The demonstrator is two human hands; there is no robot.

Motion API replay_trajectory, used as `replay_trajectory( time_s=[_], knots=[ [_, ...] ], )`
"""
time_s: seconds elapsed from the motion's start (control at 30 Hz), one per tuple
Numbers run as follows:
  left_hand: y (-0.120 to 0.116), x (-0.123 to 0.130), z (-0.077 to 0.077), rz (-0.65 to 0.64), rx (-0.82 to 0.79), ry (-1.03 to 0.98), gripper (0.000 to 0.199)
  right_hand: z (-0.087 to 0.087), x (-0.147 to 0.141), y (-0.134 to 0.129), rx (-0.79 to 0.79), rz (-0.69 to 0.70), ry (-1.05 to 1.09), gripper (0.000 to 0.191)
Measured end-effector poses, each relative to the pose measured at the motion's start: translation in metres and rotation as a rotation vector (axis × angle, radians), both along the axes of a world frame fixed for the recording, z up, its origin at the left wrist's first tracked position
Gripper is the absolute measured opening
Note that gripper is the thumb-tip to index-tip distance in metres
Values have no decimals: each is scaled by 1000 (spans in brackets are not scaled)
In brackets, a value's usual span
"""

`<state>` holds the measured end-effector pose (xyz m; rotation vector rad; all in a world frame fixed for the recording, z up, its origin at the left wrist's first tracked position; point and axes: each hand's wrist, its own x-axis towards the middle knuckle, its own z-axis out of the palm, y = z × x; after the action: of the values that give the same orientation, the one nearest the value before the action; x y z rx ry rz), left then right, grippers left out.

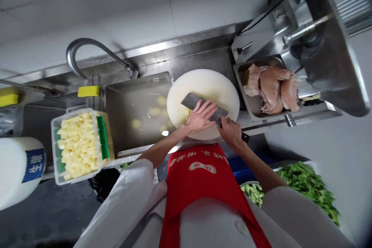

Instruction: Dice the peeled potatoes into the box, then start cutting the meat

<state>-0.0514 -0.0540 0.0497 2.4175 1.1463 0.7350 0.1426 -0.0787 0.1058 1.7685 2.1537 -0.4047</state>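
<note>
A round white cutting board lies at the right side of the sink. Over it a cleaver is held, its broad dark blade pointing to the upper left. My right hand is closed around the cleaver's handle at the board's near edge. Fingers spread, my left hand rests against the blade from above. Small pale yellow pieces, perhaps potato, show beside the left hand; the rest is hidden under the hand and blade.
Left, a sink holds water and several peeled potatoes under a curved faucet. A clear tub of pale yellow chunks stands beyond a yellow sponge. Right, a metal tray holds raw meat. Leafy greens lie below.
</note>
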Motion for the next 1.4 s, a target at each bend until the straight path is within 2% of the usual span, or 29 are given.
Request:
replay_trajectory(
  time_s=[0.03, 0.1, 0.2, 0.27, 0.33, 0.4, 0.5, 0.6, 0.7, 0.83, 0.97, 1.17, 1.4],
  knots=[
    [3, 1, 2, -66, -22, 52, 60, 0, 0, 0, 1, 26, 5, 27],
    [9, -8, -3, -82, -63, 108, 67, 2, 7, -4, 2, 47, 3, 27],
    [9, -46, -24, 25, -114, 118, 74, 11, 39, -19, 11, -17, 8, 31],
    [5, -70, -41, 97, -147, 110, 84, 16, 67, -33, 18, -112, 37, 32],
    [2, -82, -58, 161, -161, 90, 94, 16, 91, -45, 15, -218, 127, 30],
    [5, -80, -71, 205, -154, 54, 93, 10, 105, -54, -11, -331, 279, 28],
    [23, -63, -81, 247, -138, -20, 74, -11, 110, -60, -105, -575, 537, 31],
    [45, -43, -79, 295, -112, -94, 64, -39, 106, -64, -181, -781, 721, 31],
    [52, -16, -71, 283, -81, -116, 61, -66, 100, -65, -224, -858, 834, 33],
    [41, 29, -66, 296, -83, -99, 74, -86, 85, -58, -287, -866, 915, 38],
    [32, 59, -66, 335, -84, -69, 76, -91, 60, -41, -320, -739, 933, 33],
    [32, 59, -67, 416, -75, -74, 62, -96, 27, -28, -305, -634, 1012, 27],
    [26, 52, -67, 534, -60, -45, 53, -101, 13, -24, -345, -594, 1110, 25]
  ],
)
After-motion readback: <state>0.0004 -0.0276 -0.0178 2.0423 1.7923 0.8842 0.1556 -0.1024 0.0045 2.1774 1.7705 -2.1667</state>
